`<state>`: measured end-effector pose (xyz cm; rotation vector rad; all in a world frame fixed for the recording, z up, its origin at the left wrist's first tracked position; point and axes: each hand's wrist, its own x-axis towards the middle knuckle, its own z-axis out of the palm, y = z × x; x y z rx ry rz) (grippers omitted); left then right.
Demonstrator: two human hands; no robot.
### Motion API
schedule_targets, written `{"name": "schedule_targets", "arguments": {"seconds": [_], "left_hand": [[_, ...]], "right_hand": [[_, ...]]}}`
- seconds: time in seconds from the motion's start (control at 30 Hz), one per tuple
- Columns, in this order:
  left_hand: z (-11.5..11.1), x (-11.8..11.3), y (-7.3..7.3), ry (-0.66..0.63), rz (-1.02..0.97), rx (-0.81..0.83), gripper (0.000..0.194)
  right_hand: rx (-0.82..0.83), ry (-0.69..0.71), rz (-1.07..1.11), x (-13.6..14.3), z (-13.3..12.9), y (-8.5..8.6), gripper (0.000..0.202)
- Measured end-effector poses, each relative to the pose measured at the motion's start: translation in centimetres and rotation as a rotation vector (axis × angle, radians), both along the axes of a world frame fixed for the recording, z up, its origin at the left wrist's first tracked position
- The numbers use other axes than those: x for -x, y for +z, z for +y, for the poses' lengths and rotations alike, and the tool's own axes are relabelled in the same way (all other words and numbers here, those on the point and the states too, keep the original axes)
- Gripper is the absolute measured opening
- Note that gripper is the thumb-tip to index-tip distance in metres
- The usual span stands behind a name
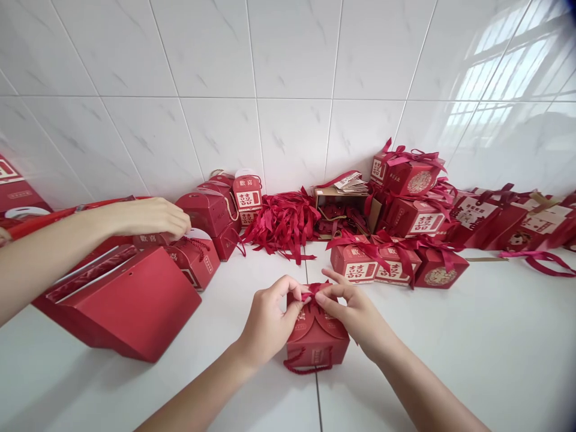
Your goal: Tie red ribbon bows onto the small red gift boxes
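A small red gift box (317,345) with a twisted cord handle stands in front of me on the white tiled surface. Over its top, my left hand (274,318) pinches the red ribbon (314,292) from the left. My right hand (353,315) pinches the same ribbon from the right, its fingertips close to the left ones. The ribbon is gathered at the middle of the lid flaps; the exact shape of the knot is partly hidden by my fingers. The front cord hangs loose below the box's lower edge.
A co-worker's hand (155,217) reaches over a large red bag (135,300) at the left. Behind lie a heap of ribbons (288,222) and an open carton (373,213). Ribboned boxes (441,267) stand at the right, near red bags (499,222) along the tiled wall.
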<state>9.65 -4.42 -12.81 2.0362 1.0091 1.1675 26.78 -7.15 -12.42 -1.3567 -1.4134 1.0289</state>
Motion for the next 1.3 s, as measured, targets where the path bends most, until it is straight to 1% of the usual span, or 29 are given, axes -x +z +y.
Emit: {"name": "schedule_targets", "arguments": {"seconds": [0.07,0.13,0.2,0.23,0.3,0.33,0.4,0.47,0.53,0.57,0.6,0.63,0.67,0.8,0.87,0.97,1.03,1.1,1.2,1.23,1.3], "left_hand": [[0.1,0.2,0.1,-0.022,-0.02,0.064,0.017],[0.3,0.1,0.1,-0.045,-0.042,0.127,0.017],[0.6,-0.1,-0.1,-0.054,-0.083,0.167,0.013],[0.7,-0.2,-0.2,-0.052,-0.12,0.173,0.013],[1.0,-0.4,-0.5,-0.027,-0.225,0.154,0.026],[1.1,-0.3,-0.6,-0.002,-0.282,0.131,0.029],[1.2,0.2,-0.5,0.065,-0.322,0.063,0.021],[1.1,1.1,-0.2,0.099,-0.226,-0.01,0.02],[0.9,1.8,0.5,0.051,-0.059,-0.049,0.02],[0.8,2.0,0.8,0.009,0.014,-0.053,0.015],[0.7,2.1,1.0,-0.027,0.067,-0.051,0.009],[0.7,2.1,1.2,-0.047,0.103,-0.043,0.007],[0.7,1.9,1.3,-0.051,0.122,-0.034,0.009],[1.0,1.6,1.2,-0.042,0.1,0.026,0.005],[1.2,1.8,1.2,-0.074,0.071,0.064,0.006],[1.4,2.4,1.7,-0.164,0.07,0.143,0.006],[1.3,2.8,2.1,-0.218,0.097,0.2,0.006],[1.2,3.2,2.5,-0.24,0.123,0.234,0.008],[1.1,3.5,2.7,-0.249,0.145,0.252,0.009],[1.1,3.6,2.8,-0.254,0.149,0.257,0.009],[1.3,3.8,2.8,-0.267,0.152,0.274,0.009]], "right_hand": [[0.043,0.072,0.055,-0.2,0.0,0.2,0.029],[0.053,0.134,0.103,-0.1,0.0,0.2,0.03],[0.051,0.17,0.166,0.1,0.1,0.0,0.029],[0.047,0.165,0.198,0.3,0.1,-0.2,0.028],[0.032,0.12,0.247,0.6,0.2,-0.5,0.026],[0.024,0.1,0.266,0.7,0.3,-0.6,0.025],[0.013,0.092,0.289,0.9,0.3,-0.7,0.025],[0.012,0.114,0.3,1.0,0.3,-0.8,0.026],[0.018,0.129,0.303,1.0,0.2,-0.7,0.026],[0.02,0.134,0.3,1.0,0.1,-0.7,0.026],[0.02,0.141,0.295,1.0,0.0,-0.6,0.025],[0.02,0.149,0.29,1.0,-0.1,-0.5,0.025],[0.02,0.159,0.282,0.9,-0.2,-0.3,0.025],[0.066,0.203,0.183,0.4,-0.5,0.5,0.027],[0.079,0.231,0.101,-0.2,-0.5,0.9,0.028],[-0.003,0.204,-0.046,-0.8,-0.3,1.1,0.022],[-0.07,0.162,-0.141,-1.1,-0.3,1.1,0.023],[-0.12,0.133,-0.237,-1.3,-0.6,1.3,0.024],[-0.163,0.134,-0.389,-1.6,-1.7,2.6,0.02],[-0.157,0.171,-0.42,-1.7,-2.0,3.3,0.022],[-0.096,0.295,-0.446,-1.8,-2.4,4.7,0.036]]}}
